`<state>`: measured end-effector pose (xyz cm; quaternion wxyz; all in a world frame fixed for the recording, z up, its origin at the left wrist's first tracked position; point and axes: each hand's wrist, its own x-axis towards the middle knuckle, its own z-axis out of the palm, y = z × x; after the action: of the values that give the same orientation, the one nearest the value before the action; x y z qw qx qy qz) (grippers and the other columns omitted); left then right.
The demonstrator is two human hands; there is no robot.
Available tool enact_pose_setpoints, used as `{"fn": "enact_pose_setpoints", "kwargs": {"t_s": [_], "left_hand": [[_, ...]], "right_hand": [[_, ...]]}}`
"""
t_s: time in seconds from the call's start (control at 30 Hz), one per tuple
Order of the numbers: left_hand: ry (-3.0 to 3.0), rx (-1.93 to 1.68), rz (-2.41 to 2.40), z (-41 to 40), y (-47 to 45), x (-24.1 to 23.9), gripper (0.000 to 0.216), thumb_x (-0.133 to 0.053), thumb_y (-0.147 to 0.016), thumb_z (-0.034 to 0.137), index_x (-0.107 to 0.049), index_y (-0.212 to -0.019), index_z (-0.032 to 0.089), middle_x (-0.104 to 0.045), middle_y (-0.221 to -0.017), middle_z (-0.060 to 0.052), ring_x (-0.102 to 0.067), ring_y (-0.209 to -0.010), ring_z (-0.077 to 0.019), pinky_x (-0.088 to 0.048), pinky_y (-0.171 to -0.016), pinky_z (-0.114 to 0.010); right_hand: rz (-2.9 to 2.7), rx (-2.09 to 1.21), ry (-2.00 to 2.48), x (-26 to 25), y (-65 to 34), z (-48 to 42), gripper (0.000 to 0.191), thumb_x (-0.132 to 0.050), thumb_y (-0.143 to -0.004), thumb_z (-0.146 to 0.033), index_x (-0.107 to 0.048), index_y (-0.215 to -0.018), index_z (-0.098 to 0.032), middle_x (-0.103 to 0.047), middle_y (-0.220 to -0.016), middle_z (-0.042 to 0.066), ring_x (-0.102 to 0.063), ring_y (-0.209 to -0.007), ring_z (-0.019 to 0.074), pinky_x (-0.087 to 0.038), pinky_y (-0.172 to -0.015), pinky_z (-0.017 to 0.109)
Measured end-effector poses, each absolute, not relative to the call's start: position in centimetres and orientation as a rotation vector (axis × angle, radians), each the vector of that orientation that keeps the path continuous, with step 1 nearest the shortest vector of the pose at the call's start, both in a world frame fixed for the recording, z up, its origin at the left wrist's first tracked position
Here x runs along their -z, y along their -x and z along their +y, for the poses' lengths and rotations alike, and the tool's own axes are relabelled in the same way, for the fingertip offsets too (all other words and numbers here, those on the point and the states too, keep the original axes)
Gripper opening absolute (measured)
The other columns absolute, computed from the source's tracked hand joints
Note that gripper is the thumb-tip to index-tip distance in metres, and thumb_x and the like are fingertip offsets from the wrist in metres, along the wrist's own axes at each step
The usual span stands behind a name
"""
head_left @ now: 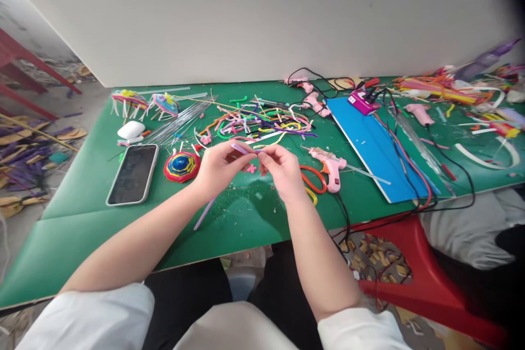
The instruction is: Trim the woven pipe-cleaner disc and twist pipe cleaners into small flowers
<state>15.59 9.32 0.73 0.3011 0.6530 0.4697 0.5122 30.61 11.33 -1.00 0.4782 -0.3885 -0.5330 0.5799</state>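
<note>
Over the green table [238,246], my left hand [221,167] pinches a light purple pipe cleaner [205,213], whose tail hangs out below the palm. My right hand [283,169] is closed on the same pipe cleaner, its fingertips almost meeting those of the left. A small pink flower shape [251,168] shows just under the fingertips. Left of my left hand lies a round umbrella-like piece [181,167] in red, yellow and blue. Orange-handled scissors [315,178] and a pink glue gun [330,167] rest right of my right hand.
A phone [133,175] and a white case [131,130] lie at left. Behind my hands are tangled pipe cleaners [262,120]. A blue board [369,147] carries a purple power adapter [363,101] with trailing cables. A red stool [435,273] stands at right, beside another person's leg.
</note>
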Motion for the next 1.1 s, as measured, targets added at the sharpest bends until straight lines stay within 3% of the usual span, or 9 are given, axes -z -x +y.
{"fn": "enact_pose_setpoints", "kwargs": {"t_s": [0.3, 0.6, 0.73, 0.9, 1.1], "left_hand": [[-1.926, -1.294, 1.367, 9.7, -15.0, -0.6, 0.016, -0.066, -0.076, 0.033, -0.071, -0.083, 0.019, -0.069, -0.075, -0.002, -0.059, -0.065, -0.0121, -0.046, -0.057, -0.024], [-2.268, -1.455, 1.371, 9.6, -14.6, -0.7, 0.011, -0.069, -0.074, 0.030, -0.069, -0.077, 0.020, -0.057, -0.062, 0.002, -0.050, -0.057, -0.0081, -0.038, -0.049, -0.020], [-2.353, -1.477, 1.324, 9.6, -14.5, -0.5, 0.012, -0.068, -0.075, 0.032, -0.069, -0.079, 0.020, -0.056, -0.062, 0.002, -0.050, -0.056, -0.0075, -0.038, -0.050, -0.019], [-2.447, -1.448, 1.414, 9.6, -14.2, -0.3, 0.018, -0.063, -0.078, 0.037, -0.068, -0.078, 0.020, -0.054, -0.061, 0.002, -0.049, -0.055, -0.0081, -0.038, -0.050, -0.020], [-2.587, -1.385, 1.398, 9.8, -14.1, 0.0, 0.017, -0.058, -0.083, 0.034, -0.066, -0.084, 0.020, -0.062, -0.078, -0.002, -0.058, -0.069, -0.0114, -0.045, -0.060, -0.021]], "right_hand": [[-1.572, -1.166, 1.022, 0.7, -30.9, 11.0, 0.017, -0.054, -0.083, -0.039, -0.057, -0.078, -0.023, -0.054, -0.067, -0.002, -0.052, -0.060, 0.0113, -0.043, -0.058, 0.026], [-1.714, -1.167, 1.004, 0.6, -31.2, 10.8, 0.022, -0.045, -0.087, -0.044, -0.051, -0.081, -0.023, -0.053, -0.070, -0.002, -0.052, -0.067, 0.0121, -0.042, -0.062, 0.025], [-1.596, -1.407, 0.934, 0.7, -31.0, 10.9, 0.023, -0.046, -0.086, -0.045, -0.051, -0.082, -0.023, -0.052, -0.068, -0.002, -0.052, -0.065, 0.0114, -0.043, -0.056, 0.024], [-1.287, -1.783, 0.818, 0.8, -30.9, 11.3, 0.023, -0.062, -0.076, -0.042, -0.057, -0.084, -0.021, -0.053, -0.066, -0.004, -0.053, -0.062, 0.0097, -0.043, -0.049, 0.020], [-1.189, -1.882, 0.829, 0.9, -31.1, 11.5, 0.026, -0.069, -0.070, -0.038, -0.057, -0.084, -0.020, -0.054, -0.067, -0.004, -0.054, -0.061, 0.0084, -0.044, -0.048, 0.019]]}}
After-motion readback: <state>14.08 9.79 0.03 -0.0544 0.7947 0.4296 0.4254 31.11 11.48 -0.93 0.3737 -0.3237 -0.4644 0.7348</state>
